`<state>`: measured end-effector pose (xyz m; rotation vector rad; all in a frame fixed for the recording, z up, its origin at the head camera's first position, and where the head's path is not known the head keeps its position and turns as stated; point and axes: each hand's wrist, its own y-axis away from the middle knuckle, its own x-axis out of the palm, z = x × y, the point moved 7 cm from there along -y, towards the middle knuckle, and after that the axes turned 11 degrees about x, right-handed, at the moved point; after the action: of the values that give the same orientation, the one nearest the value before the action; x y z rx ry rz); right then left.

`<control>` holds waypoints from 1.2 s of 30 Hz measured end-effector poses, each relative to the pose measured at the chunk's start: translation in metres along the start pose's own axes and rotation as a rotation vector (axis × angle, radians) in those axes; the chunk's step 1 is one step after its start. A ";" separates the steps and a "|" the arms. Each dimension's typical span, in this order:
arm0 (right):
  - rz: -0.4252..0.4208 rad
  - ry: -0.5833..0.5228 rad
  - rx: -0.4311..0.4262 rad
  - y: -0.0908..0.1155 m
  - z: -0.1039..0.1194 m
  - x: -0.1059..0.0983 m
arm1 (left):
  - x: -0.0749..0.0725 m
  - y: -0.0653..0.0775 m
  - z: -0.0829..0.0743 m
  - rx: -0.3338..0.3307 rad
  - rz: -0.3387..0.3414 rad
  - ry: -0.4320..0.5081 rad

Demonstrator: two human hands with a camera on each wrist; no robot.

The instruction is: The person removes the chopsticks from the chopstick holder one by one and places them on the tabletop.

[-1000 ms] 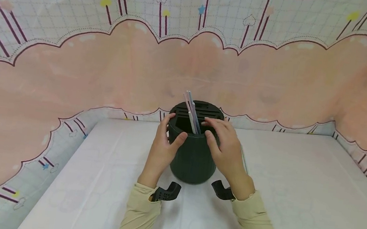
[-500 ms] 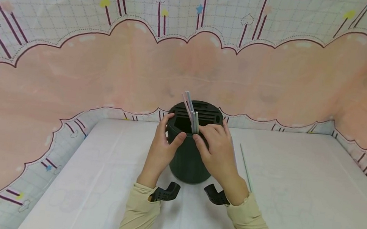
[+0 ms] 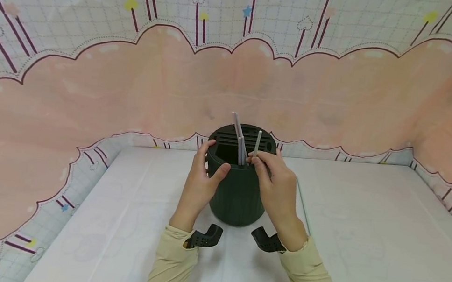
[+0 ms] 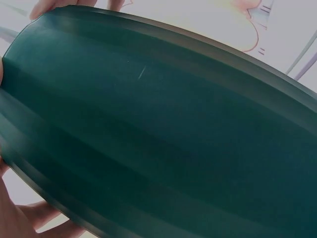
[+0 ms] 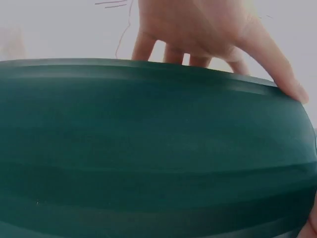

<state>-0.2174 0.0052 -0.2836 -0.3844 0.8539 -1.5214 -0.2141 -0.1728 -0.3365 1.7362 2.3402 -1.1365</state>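
Holder: dark green, round-walled, upright on the white table (image 3: 379,235), between the two hands; the holder (image 3: 238,196) has a slotted panel (image 3: 247,136) across the back of its top and a dark compartment at the front.

Sticks: a small bundle of thin pale sticks (image 3: 240,150), standing in the front compartment, tilted, upper ends above the rim; exact count too fine to tell.

Single stick: one pale stick (image 3: 258,139), nearly upright, at the right part of the compartment, just beside the bundle and apart from it at the top; lower end hidden by fingers.

Right hand: the right hand (image 3: 280,192) pinches the single stick between thumb and fingers, close against the holder's rim.

Left hand: the left hand (image 3: 199,180) grips the holder's left side, thumb on the near wall at the rim, fingers spread round the outside.

Loose stick: a thin green stick (image 3: 304,202), lying on the table to the right of the holder, partly behind the right hand.

Sleeves: two, beige (image 3: 172,268).

Wrist mounts: two, black (image 3: 207,236), one at each wrist.

Backdrop: peach-and-white printed cloth (image 3: 258,88), behind the table.
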 end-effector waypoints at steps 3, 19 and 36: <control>-0.017 -0.060 0.080 -0.002 -0.004 -0.005 | 0.001 0.000 0.000 -0.004 0.004 -0.001; -0.195 -0.471 0.164 -0.013 0.014 -0.044 | 0.002 -0.003 0.003 -0.022 0.015 -0.007; -0.480 -1.074 0.265 -0.028 -0.056 -0.119 | 0.001 -0.001 0.002 -0.038 0.011 -0.006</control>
<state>-0.2569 0.1333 -0.2724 -1.1218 -0.3060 -1.5217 -0.2165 -0.1732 -0.3384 1.7286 2.3298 -1.0871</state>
